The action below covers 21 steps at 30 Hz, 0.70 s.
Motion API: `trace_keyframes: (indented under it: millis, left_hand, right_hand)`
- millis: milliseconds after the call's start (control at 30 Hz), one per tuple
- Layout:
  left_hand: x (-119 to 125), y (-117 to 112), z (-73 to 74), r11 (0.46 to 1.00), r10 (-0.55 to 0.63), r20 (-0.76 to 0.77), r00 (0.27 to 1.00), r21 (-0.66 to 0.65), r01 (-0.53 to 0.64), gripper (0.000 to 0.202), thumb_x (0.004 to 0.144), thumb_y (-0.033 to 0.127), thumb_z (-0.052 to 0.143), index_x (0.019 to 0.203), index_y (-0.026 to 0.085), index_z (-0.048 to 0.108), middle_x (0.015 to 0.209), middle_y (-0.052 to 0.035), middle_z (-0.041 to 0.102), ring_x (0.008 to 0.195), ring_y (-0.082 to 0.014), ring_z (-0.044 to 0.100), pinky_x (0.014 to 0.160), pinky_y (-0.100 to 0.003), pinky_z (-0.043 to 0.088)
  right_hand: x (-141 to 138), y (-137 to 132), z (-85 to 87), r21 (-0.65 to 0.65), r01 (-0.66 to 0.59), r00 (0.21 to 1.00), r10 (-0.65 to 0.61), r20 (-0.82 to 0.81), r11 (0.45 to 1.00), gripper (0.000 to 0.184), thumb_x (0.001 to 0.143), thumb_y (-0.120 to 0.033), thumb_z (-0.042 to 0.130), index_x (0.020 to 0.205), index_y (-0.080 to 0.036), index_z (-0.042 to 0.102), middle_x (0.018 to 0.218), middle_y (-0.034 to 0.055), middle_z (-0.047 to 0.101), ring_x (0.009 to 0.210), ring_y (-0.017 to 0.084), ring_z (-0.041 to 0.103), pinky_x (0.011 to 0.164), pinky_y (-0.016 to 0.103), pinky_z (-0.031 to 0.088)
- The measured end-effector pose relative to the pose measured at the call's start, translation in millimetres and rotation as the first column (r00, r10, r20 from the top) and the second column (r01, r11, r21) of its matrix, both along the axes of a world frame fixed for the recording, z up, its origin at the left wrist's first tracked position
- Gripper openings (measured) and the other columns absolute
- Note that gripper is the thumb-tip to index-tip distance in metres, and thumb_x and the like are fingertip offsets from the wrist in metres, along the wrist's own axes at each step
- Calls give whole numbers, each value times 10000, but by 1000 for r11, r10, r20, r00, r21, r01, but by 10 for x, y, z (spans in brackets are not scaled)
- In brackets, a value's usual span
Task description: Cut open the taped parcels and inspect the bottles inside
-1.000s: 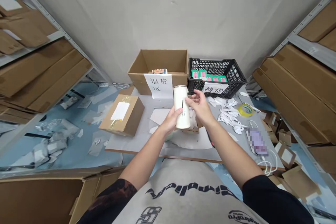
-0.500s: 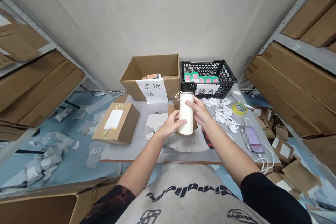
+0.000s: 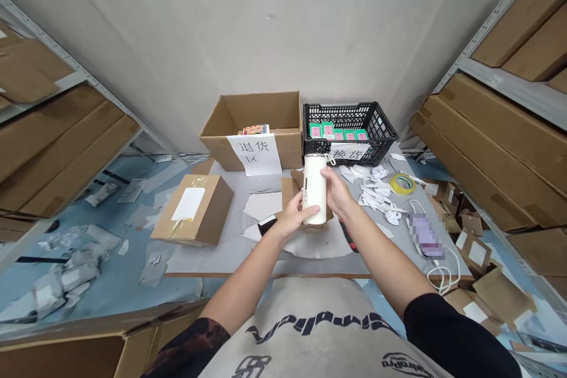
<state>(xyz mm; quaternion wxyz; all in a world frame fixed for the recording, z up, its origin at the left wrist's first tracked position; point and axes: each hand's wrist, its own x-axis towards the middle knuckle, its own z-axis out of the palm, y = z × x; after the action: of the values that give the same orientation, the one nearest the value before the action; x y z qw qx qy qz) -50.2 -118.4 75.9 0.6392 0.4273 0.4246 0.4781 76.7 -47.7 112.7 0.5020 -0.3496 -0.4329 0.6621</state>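
Observation:
A cream-white bottle stands nearly upright between my two hands, above the table. Its lid carries a small strap loop on the right, and dark lettering shows on its left side. My left hand grips the lower left of the bottle, thumb across the front. On the other side, my right hand has its fingers on the upper right of the bottle. Behind and below the bottle is an opened small cardboard box, partly hidden by it. A red and black tool lies partly under my right forearm.
Behind stand a large open carton with a paper sign and a black plastic crate holding green and pink boxes. A taped carton sits left. Crumpled paper, yellow tape and a phone with cable lie right.
The bottle has been turned about its upright axis: its strap loop moved from left to right, and lettering now shows. Both hands still hold it. A dark object beside my left wrist shows more.

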Motion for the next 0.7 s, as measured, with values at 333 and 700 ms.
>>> trace_keyframes:
  millis: [333, 700]
  left_hand:
    - [20, -18, 15, 999, 37, -47, 998, 37, -35, 610, 771, 525, 688, 1243, 218, 453, 1200, -101, 615, 1057, -252, 620, 847, -369, 503]
    - [6, -3, 46, 978, 84, -347, 934, 209, -11, 632, 776, 543, 673, 1282, 215, 483, 1228, -108, 581, 1164, -282, 557, 958, -414, 450]
  right_hand:
    - [4, -33, -9, -14, -2, 999, 2, 32, 1000, 475, 629, -433, 811, 974, -219, 565, 881, 17, 680, 802, 201, 647, 745, 355, 533]
    - [70, -128, -23, 72, 60, 998, -59, -20, 996, 553, 644, -394, 776, 1114, -263, 517, 1005, 33, 690, 924, 248, 652, 813, 420, 538]
